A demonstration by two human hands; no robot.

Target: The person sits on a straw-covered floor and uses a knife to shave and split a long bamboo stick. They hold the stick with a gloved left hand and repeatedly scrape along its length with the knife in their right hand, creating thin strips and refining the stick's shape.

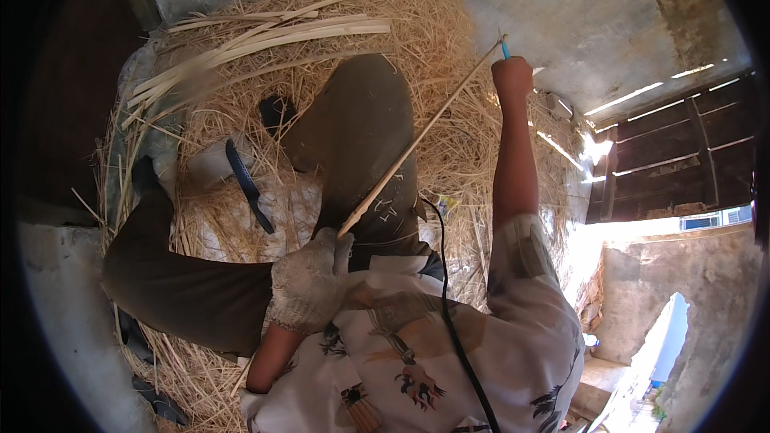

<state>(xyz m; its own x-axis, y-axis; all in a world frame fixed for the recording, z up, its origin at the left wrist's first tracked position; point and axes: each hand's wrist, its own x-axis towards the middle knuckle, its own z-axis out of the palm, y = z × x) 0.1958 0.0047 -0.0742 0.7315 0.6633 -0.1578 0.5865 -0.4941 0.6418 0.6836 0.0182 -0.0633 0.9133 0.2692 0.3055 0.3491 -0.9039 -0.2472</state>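
Note:
My left hand (309, 282), in a dirty pale work glove, is closed at my lap around the near end of a long thin wooden strip (405, 152). From there the strip slants up and to the right across my raised knee. My bare right hand (512, 78) is stretched far forward in a fist. A small blue-handled tool (505, 49) sticks out of its top, and the strip's far end meets or passes just beside the tool's thin tip; contact cannot be made out. Fine pale shavings (387, 207) cling to my trouser leg.
Shavings (437, 20) pile thickly around my legs. Several long pale split strips (297, 32) lie on the pile at the far left. A dark curved knife-like blade (249, 184) rests between my legs. A black cord (457, 313) runs down my shirt. Walls (577, 0) stand close ahead and right.

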